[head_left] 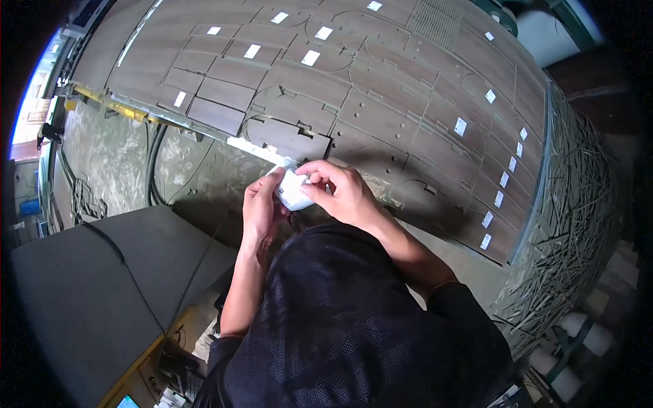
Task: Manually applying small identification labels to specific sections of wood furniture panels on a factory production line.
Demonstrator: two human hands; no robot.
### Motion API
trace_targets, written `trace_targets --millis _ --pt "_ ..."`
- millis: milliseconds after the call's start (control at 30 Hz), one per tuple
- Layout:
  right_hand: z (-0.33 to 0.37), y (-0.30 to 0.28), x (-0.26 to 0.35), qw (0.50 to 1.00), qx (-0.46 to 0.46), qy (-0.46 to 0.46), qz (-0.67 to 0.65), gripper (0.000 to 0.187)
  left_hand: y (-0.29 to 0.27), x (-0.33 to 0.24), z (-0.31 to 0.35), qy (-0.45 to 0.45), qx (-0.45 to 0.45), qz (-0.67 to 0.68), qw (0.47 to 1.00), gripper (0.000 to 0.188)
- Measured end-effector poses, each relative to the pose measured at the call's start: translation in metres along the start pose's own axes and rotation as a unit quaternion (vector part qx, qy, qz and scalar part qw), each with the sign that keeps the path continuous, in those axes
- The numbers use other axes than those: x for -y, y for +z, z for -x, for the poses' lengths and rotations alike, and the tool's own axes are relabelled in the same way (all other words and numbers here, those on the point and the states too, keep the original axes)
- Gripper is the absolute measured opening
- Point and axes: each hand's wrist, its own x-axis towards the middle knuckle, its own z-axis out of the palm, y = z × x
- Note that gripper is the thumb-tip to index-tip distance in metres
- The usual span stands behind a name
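Observation:
My left hand (258, 204) and my right hand (343, 195) meet in front of my chest, at the near edge of a large brown cut board (381, 115). Between them is a bundle of white labels (293, 192), perhaps a roll, with small dark print on its face. The left thumb and fingers grip its left side. At its right side the right thumb and index finger are pinched together; whether a single label is between them I cannot tell. A white strip (255, 147) lies along the board's edge just beyond the left hand.
Several white labels (310, 58) are stuck across the board's cut pieces. Offcut strips (571, 204) are heaped along its right side. A grey flat surface (102, 265) stands at the lower left, with black cables (153, 170) beyond it. A small screen (127, 402) glows at the bottom left.

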Motion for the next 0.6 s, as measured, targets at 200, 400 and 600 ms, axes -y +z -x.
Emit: trace_targets --millis 200,400,600 --pt "-0.006 -0.028 -0.011 0.998 0.028 0.042 -0.022 0.026 0.031 0.001 -0.004 -0.014 -0.028 -0.014 0.999 0.036" --pt "-0.010 -0.048 -0.025 0.998 0.040 0.029 -0.044 0.026 0.043 0.008 -0.008 -0.023 -0.017 -0.046 0.999 0.029" --pt "-0.019 -0.058 -0.032 0.996 0.069 0.032 -0.057 0.029 0.059 0.001 0.003 -0.038 -0.030 -0.005 0.999 0.036"
